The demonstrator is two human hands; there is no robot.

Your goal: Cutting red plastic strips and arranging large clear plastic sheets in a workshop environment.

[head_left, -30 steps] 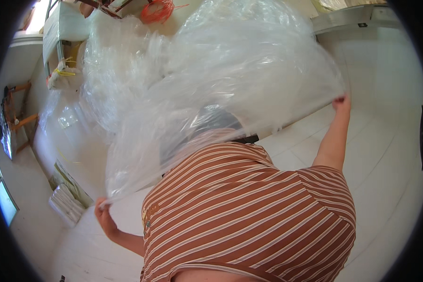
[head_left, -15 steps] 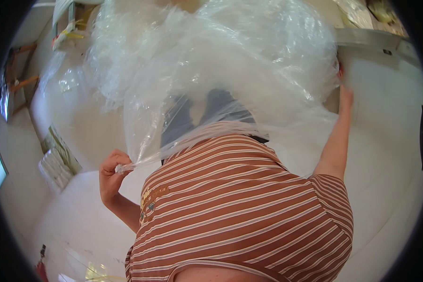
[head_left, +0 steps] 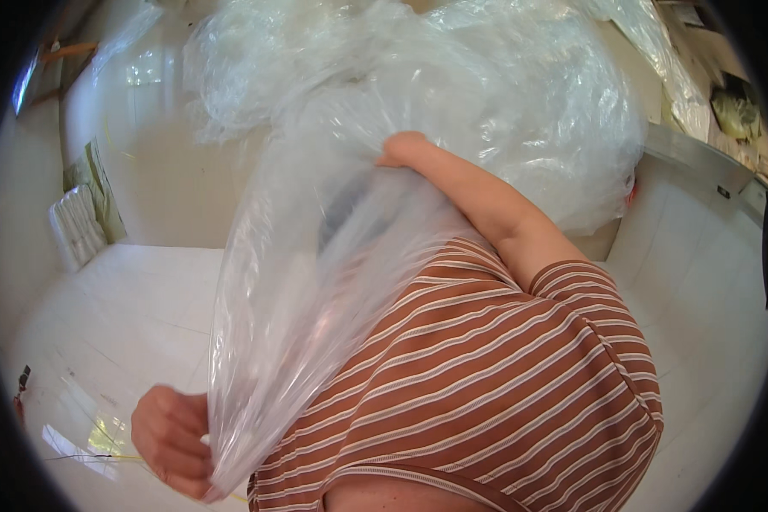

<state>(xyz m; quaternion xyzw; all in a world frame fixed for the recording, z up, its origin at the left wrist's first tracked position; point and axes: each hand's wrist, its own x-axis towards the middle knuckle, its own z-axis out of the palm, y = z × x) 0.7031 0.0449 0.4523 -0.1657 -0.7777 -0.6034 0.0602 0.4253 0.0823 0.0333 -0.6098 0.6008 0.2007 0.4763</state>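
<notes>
A length of clear plastic film (head_left: 273, 282) is stretched between my two hands, across my front and legs. At the lower left, my left hand (head_left: 172, 439) is closed in a fist around its gathered end. My right hand (head_left: 405, 152) reaches across to the upper middle and grips the film, bunching it; its fingertips are partly hidden. Beyond my hands, the film joins or overlaps a large crumpled heap of clear plastic (head_left: 529, 94); where one ends and the other begins I cannot tell. My dark trousers show dimly through the film.
To the left, a white plastic-wrapped bundle (head_left: 77, 229) leans by a green patterned panel (head_left: 104, 192). A grey ledge (head_left: 700, 162) runs along the far right. A small dark-and-red object (head_left: 20, 394) lies on the pale floor at the lower left.
My left hand has pulled the film end down and toward me. From the far right, my right hand has swung in to the middle and taken hold of the film. The view has shifted.
</notes>
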